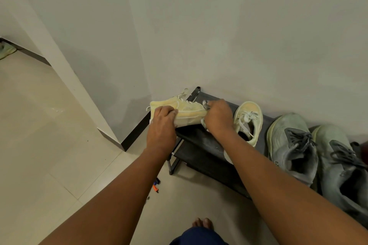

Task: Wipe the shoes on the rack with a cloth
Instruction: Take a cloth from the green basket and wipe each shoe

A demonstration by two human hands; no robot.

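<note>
A pale yellow sneaker (186, 112) lies on its side, lifted over the left end of the dark shoe rack (201, 145). My left hand (162, 123) grips its heel end. My right hand (218, 117) grips a crumpled grey-white cloth (205, 104) and presses it against the shoe's toe end; most of the cloth is hidden under the fingers. The matching yellow sneaker (249, 121) stands on the rack's top shelf just right of my right hand.
Two grey sneakers (294, 145) (342, 165) stand on the rack further right. The white wall runs behind the rack, with a corner pillar to the left. A small orange and blue object (155, 185) lies on the tiled floor by the rack's leg. My bare foot (203, 224) shows below.
</note>
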